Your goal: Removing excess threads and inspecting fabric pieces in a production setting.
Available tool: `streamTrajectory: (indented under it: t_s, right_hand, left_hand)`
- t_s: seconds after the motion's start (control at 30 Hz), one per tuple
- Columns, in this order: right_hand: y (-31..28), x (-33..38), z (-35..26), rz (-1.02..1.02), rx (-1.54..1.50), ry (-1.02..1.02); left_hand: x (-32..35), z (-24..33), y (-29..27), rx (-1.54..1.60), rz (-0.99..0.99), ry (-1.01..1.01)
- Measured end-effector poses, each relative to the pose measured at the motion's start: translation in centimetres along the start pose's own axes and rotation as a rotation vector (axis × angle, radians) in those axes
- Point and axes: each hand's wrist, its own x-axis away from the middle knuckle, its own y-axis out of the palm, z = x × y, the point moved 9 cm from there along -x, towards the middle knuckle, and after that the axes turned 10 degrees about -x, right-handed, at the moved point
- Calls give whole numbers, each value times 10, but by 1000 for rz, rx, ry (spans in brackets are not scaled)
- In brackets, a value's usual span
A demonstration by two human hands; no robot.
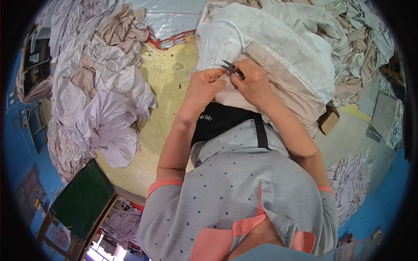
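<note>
My right hand [253, 82] is closed around small dark thread snips [230, 68], whose pointed blades stick out toward the upper left. Close beside the blades, my left hand [205, 89] pinches with thumb and forefinger; what lies between the fingertips is too small to tell. Under and beyond both hands spreads a large piece of white and pale pink cloth [278, 41], gathered in folds. A narrow white strap or tape [235, 31] curves across its upper part. Part of the cloth hangs over my lap, by a black apron [226, 124].
A yellow worn tabletop [167, 87] lies before me, with torn silver sheeting [172, 19] at its far side. Heaps of white, lilac and beige cloth [109, 100] pile up at left, and more cloth [355, 48] at right. A small cardboard box [328, 120] sits right of my arm; a green board [82, 198] stands lower left.
</note>
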Motion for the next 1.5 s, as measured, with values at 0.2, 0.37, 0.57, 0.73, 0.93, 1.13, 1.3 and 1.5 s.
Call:
streamTrajectory:
  t_s: [0.2,0.37,0.57,0.73,0.93,1.13,1.3,1.5]
  right_hand:
    - [-15,18,56,146,-417,613]
    - [-34,12,53,198,-608,720]
    - [-47,1,48,254,-625,684]
    - [-49,-15,37,127,-416,514]
    - [-67,-10,35,173,-411,515]
    - [-223,54,25,741,-269,441]
    - [-357,195,85,763,388,669]
    - [-421,318,143,510,961,1066]
  left_hand:
    - [0,2,5,82,-37,8]
    - [2,5,6,56,14,50]
    - [19,37,5,-865,330,313]
    - [29,64,38,-1191,438,646]
    - [29,65,60,-1361,416,701]
    - [40,64,57,-1345,440,780]
    - [50,68,50,-1205,487,821]
    - [42,57,6,-636,443,643]
